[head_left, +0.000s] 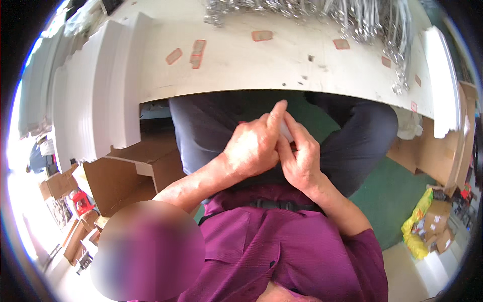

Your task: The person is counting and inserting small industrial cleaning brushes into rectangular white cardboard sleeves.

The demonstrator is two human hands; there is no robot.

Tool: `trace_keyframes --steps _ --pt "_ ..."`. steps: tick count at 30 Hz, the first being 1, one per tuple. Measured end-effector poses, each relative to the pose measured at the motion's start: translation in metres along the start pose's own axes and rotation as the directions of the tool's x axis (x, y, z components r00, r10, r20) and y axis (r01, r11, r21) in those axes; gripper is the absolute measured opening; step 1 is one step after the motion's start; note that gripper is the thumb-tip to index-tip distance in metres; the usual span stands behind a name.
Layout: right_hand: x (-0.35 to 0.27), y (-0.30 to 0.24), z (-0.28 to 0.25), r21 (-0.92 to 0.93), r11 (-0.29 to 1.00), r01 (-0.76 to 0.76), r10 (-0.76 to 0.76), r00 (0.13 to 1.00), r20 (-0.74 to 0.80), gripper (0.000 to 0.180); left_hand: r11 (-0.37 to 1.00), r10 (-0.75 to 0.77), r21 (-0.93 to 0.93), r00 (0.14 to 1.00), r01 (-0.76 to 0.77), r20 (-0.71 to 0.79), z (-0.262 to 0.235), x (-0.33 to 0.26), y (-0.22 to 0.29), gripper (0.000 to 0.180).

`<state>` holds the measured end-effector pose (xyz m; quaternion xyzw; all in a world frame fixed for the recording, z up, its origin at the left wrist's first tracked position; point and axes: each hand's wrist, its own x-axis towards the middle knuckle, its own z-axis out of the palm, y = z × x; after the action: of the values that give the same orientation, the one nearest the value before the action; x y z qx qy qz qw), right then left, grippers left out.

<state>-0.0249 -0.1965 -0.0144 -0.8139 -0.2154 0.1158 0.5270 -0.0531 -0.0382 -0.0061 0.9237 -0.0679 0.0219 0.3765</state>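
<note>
My left hand (254, 144) and my right hand (304, 160) meet above my lap, just in front of the table edge. Between them shows a small white piece (286, 132), mostly covered by the fingers; its kind cannot be made out. The right thumb and fingers close round it. My left index finger stretches forward against the right fingertips, while the other left fingers curl under, and what they hold is hidden. A tiny red spot (241, 122) shows beside the left knuckles.
Across the white table (226, 75) lie a heap of shiny metal pieces (352, 20) and several red-edged labels (262, 35). White foam sheets (95, 90) stand at the left, another white panel (443, 80) at the right. A cardboard box (118, 183) and a yellow bag (417, 226) are lower down.
</note>
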Motion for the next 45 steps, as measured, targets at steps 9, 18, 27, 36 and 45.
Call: trace_keyframes --steps 9,18,27,36,45 --pt "0.015 -0.005 -0.010 0.229 0.973 0.030 -0.022 0.999 -0.037 0.043 0.990 -0.102 -0.101 0.994 0.099 -0.025 -0.029 -0.003 0.010 0.075" --pt "0.041 -0.008 -0.043 0.300 0.953 0.049 -0.030 0.997 -0.068 0.041 0.861 -0.328 -0.340 0.924 0.379 0.199 -0.097 -0.038 0.013 0.034" --pt "0.076 0.008 -0.060 0.025 0.981 0.195 -0.186 0.963 -0.197 0.020 0.896 -0.398 0.048 0.848 0.441 -0.350 -0.164 -0.059 0.004 0.031" --pt "0.088 0.030 -0.061 0.041 0.991 0.129 -0.116 0.966 -0.230 0.017 0.867 -0.424 0.026 0.765 0.497 -0.485 -0.187 -0.060 -0.026 0.025" --pt "0.092 0.036 -0.063 -0.050 0.991 0.123 -0.132 0.963 -0.234 0.016 0.542 -0.761 -0.719 0.617 0.434 -0.202 -0.201 -0.036 -0.032 0.032"
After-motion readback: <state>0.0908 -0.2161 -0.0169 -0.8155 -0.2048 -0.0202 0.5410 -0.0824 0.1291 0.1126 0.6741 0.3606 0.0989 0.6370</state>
